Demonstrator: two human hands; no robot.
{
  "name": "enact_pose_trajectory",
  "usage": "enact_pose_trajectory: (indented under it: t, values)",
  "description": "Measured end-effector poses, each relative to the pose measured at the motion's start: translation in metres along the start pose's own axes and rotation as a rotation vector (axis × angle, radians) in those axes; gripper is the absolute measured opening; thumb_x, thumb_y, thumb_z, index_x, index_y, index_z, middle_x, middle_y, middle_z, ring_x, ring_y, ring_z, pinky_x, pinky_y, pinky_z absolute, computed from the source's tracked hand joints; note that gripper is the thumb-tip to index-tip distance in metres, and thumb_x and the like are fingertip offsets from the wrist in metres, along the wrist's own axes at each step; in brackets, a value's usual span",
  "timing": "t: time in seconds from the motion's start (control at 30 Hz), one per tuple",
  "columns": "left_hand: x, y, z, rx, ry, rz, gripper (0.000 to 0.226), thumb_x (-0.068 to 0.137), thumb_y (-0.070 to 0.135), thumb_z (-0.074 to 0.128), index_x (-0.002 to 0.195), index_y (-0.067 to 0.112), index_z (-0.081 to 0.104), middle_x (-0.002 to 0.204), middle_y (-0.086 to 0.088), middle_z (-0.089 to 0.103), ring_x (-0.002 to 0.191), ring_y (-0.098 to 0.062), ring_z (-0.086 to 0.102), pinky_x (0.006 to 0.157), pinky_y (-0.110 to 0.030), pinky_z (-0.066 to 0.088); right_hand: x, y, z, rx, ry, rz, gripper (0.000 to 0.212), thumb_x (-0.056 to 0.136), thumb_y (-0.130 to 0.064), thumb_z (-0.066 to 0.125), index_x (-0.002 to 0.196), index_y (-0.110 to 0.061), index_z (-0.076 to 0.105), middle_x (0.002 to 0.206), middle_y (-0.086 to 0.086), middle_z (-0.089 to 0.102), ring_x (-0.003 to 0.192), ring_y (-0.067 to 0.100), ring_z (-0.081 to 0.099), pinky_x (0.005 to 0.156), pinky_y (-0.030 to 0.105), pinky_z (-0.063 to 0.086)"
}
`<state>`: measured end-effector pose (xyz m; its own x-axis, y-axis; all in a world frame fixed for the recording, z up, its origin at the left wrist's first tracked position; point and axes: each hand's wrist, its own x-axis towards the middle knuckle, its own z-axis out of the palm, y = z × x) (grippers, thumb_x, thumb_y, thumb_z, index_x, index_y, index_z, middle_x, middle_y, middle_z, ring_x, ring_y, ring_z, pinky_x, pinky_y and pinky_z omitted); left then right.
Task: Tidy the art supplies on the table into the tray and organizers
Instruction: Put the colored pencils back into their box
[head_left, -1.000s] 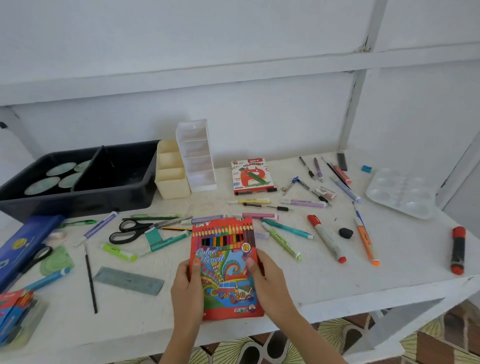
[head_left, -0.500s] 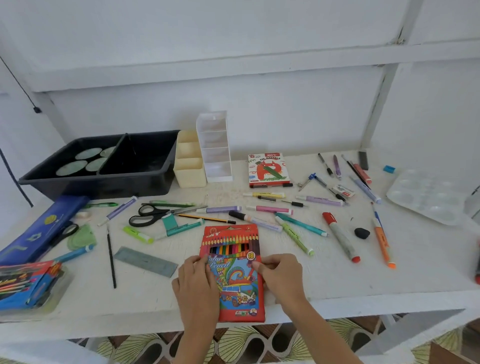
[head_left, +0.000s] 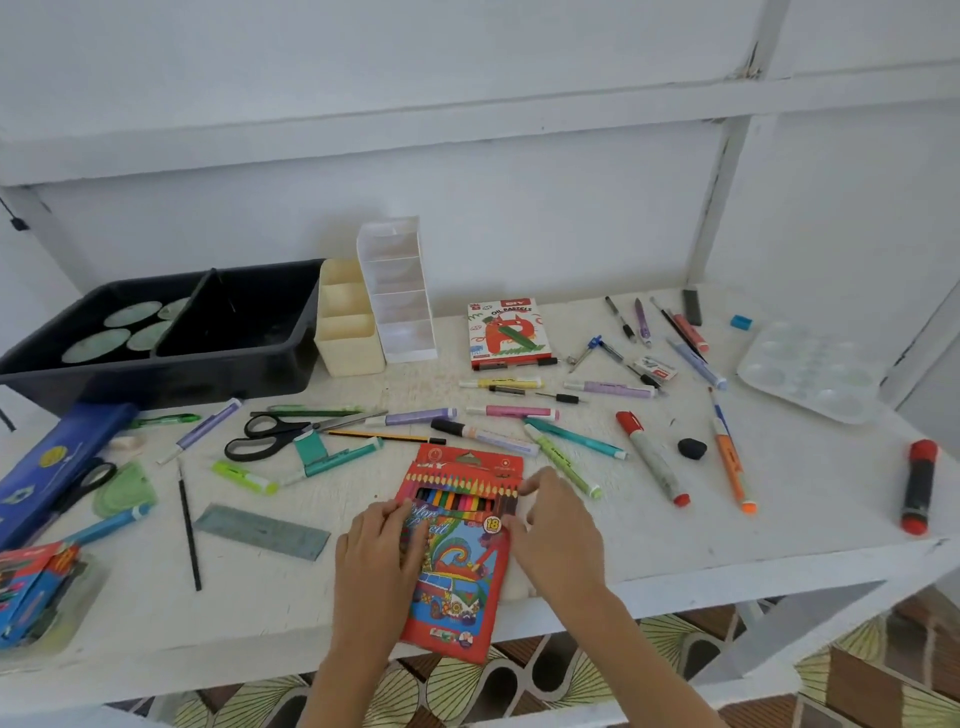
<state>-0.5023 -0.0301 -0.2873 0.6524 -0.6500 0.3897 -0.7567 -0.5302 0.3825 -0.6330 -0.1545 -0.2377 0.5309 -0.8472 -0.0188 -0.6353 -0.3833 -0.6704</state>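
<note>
Pencil box (head_left: 460, 564) seemingly under fingers (head_left: 400, 530)

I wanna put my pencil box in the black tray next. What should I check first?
1. Left hand and right hand touch the box: ok.
2. Firm grip: cannot tell.
3. Box all on the table: not ok, near end hangs over the edge.
4. Room in the tray's right half: ok, looks bare.
5. Sliding path: not ok, scissors lie between; lift instead.
</note>
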Motion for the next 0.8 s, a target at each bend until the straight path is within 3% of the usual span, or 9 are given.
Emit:
enact_pose_trajectory:
  t: [0.07, 0.13, 0.23, 0.33, 0.43, 0.53, 0.67, 0.73, 0.8]
  values:
    - [0.009, -0.007, -0.001, -0.011, -0.070, 0.125, 0.061, 0.086, 0.060, 0.037, 0.110, 0.012, 0.066, 0.104, 0.000, 0.063, 0.094, -0.015, 0.060, 0.079, -0.028, 0.038, 0.005, 0.004, -0.002, -0.001, 0.031, -0.290, 0.017, 0.088, -0.028, 0.061, 0.101, -0.024, 0.051, 0.108, -0.006, 0.053, 0.106, 0.011, 0.047, 0.089, 0.032, 0.045]
    - [0.021, -0.012, -0.003, -0.028, -0.139, 0.260, 0.075, 0.086, 0.072, 0.023, 0.115, 0.017, 0.065, 0.111, 0.004, 0.063, 0.103, -0.008, 0.053, 0.084, -0.029, 0.037, 0.009, 0.010, -0.002, -0.118, -0.092, -0.515, 0.027, 0.087, -0.034, 0.060, 0.112, -0.025, 0.058, 0.123, -0.008, 0.051, 0.119, 0.012, 0.039, 0.103, 0.032, 0.031]
    - [0.042, -0.017, -0.004, 0.108, -0.166, 0.471, 0.071, 0.092, 0.067, 0.015, 0.112, 0.022, 0.067, 0.112, 0.005, 0.066, 0.107, -0.005, 0.048, 0.079, -0.029, 0.046, 0.009, 0.023, 0.006, -0.249, -0.251, -0.607, 0.047, 0.094, -0.050, 0.043, 0.138, -0.034, 0.041, 0.153, -0.012, 0.026, 0.143, 0.009, 0.010, 0.113, 0.028, -0.002]
    - [0.047, -0.012, -0.006, 0.225, -0.207, 0.411, 0.068, 0.094, 0.063, 0.014, 0.112, 0.024, 0.066, 0.115, 0.002, 0.066, 0.107, -0.016, 0.061, 0.079, -0.035, 0.052, 0.002, 0.030, 0.017, -0.289, -0.213, -0.595, 0.058, 0.093, -0.060, 0.016, 0.146, -0.037, 0.025, 0.157, -0.013, 0.009, 0.144, 0.008, -0.007, 0.111, 0.028, -0.019]
    - [0.032, 0.003, -0.003, 0.136, -0.158, 0.173, 0.048, 0.087, 0.054, 0.047, 0.115, 0.019, 0.065, 0.120, -0.005, 0.063, 0.109, -0.024, 0.059, 0.086, -0.041, 0.048, -0.007, 0.026, 0.026, -0.377, -0.157, -0.500, 0.056, 0.096, -0.057, 0.011, 0.141, -0.036, 0.038, 0.151, -0.007, 0.032, 0.143, 0.019, 0.022, 0.118, 0.039, -0.001]
    - [0.007, 0.025, 0.000, 0.060, -0.051, -0.059, 0.034, 0.087, 0.031, 0.063, 0.115, 0.011, 0.065, 0.121, -0.008, 0.062, 0.112, -0.025, 0.055, 0.092, -0.041, 0.043, -0.013, 0.020, 0.036, -0.439, -0.104, -0.398, 0.052, 0.099, -0.049, 0.014, 0.131, -0.035, 0.052, 0.139, -0.004, 0.052, 0.130, 0.023, 0.046, 0.106, 0.039, 0.023]
    - [-0.016, 0.039, 0.010, 0.070, -0.096, -0.154, 0.057, 0.095, 0.040, 0.025, 0.134, 0.006, 0.050, 0.142, -0.009, 0.045, 0.135, -0.026, 0.039, 0.108, -0.040, 0.030, -0.019, 0.012, 0.036, -0.400, -0.036, -0.351, 0.053, 0.100, -0.039, 0.010, 0.123, -0.037, 0.058, 0.128, -0.004, 0.060, 0.115, 0.021, 0.059, 0.092, 0.037, 0.050]
    - [-0.017, 0.032, 0.013, 0.153, -0.168, -0.090, 0.068, 0.099, 0.042, 0.005, 0.132, 0.004, 0.051, 0.140, -0.011, 0.047, 0.130, -0.029, 0.044, 0.105, -0.042, 0.033, -0.018, 0.012, 0.033, -0.386, -0.015, -0.379, 0.041, 0.096, -0.039, 0.026, 0.119, -0.036, 0.060, 0.124, -0.003, 0.062, 0.109, 0.020, 0.061, 0.085, 0.038, 0.052]
    - [-0.016, 0.027, 0.009, 0.196, -0.226, -0.042, 0.069, 0.102, 0.037, 0.002, 0.127, 0.003, 0.056, 0.132, -0.013, 0.055, 0.121, -0.030, 0.052, 0.106, -0.040, 0.034, -0.016, 0.013, 0.030, -0.396, -0.011, -0.395, 0.038, 0.090, -0.041, 0.035, 0.118, -0.035, 0.060, 0.121, -0.003, 0.062, 0.106, 0.018, 0.055, 0.082, 0.036, 0.051]
